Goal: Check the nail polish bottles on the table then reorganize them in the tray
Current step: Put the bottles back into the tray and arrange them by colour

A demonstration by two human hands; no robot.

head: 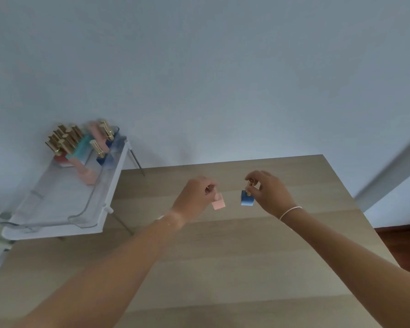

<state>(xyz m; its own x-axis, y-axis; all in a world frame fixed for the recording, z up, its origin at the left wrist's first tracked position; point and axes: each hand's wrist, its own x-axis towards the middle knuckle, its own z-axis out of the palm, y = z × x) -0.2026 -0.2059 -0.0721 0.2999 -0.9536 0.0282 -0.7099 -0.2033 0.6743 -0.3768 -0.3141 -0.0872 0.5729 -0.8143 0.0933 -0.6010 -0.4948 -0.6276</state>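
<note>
Two nail polish bottles are held up over the table [223, 268], one in each hand. The pink bottle [218, 203] is pinched at its top by the fingers [211, 187] of the left hand [194, 197], so that its cap is hidden and its square body hangs below, slightly tilted. The blue bottle [247, 200] is gripped by its gold cap in the right hand [270, 192], and its long axis is kept close to upright, body downward. The two bottles are near one another but not touching, and neither seems to rest on the wood (though the gap beneath them cannot be judged with certainty).

The tray [57, 209] is seen to the left of both hands and farther back, standing on a white rack at the table's left edge. Its far end is filled with a cluster of other bottles [81, 145], gold caps upward, while its near end is left bare. The left hand is the nearer of the two to the tray, so it is judged that the pink bottle would be carried across first, leftward and away from the body, and set down upright in the bare near part. The blue one would have to be passed across the full width between.
</note>
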